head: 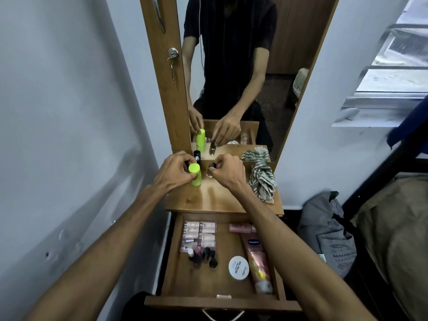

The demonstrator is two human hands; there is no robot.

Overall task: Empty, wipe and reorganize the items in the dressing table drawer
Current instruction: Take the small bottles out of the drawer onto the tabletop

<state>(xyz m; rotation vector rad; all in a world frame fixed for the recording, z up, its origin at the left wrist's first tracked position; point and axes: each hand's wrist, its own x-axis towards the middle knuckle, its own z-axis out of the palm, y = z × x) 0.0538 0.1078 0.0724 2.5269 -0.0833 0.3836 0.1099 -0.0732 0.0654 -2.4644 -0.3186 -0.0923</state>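
Room: pale grey walls [69, 112] on both sides, a window [393, 66] at upper right, a grey bag [324, 230] on the floor at right.
Dressing table: a brown wooden dressing table top [215, 195] under a tall wood-framed mirror [243, 66]; the mirror shows the person's dark shirt and both hands.
Drawer: the open wooden drawer [208, 286] is pulled out toward the camera below the top.
Arms: both forearms reach forward over the drawer, hands side by side at the back of the top.
Cloth: a crumpled grey-and-white striped cloth [262, 181] lies at the top's right, against the mirror.
Pink tube: a long pink Vaseline tube [257, 262] lies flat in the drawer's right part, long axis front to back.
Left hand: left hand [176, 171] curled round a bright green cylindrical bottle [195, 174], which stands upright on the top.
Right hand: right hand [225, 173], fingertips pinching a small dark-capped bottle [212, 166], upright just right of the green one.
White jar: a round white-lidded jar [238, 267] sits just left of the tube.
Small bottles: pale pink tubes [200, 232] and dark nail polish bottles [203, 256] fill the drawer's left part.
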